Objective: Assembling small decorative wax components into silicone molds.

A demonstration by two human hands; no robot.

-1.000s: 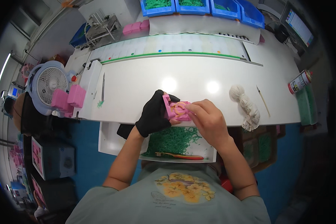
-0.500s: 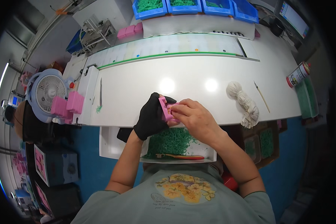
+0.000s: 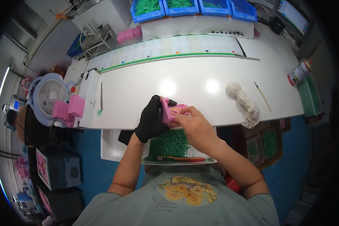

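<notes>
My left hand, in a black glove, is closed round a pink plastic part above the near edge of the white table. The part has a raised pink side by the glove and a recessed area to its right, where a small yellowish shape shows; I cannot make out what it is. My bare right hand grips the right side of the same pink part, thumb in front and index finger bent over its far edge. Below both hands, green curly plastic scraps lie in an open white drawer.
A red-handled tool lies along the drawer's front. On the table are a white cloth bundle, a thin brush and slim tweezers. A conveyor strip crosses behind, below blue bins. A fan stands left.
My right fingers have spread apart and drawn back to the right, uncovering more of the pink part's inside. The coloured dots on the conveyor have moved left. My left hand keeps its hold.
</notes>
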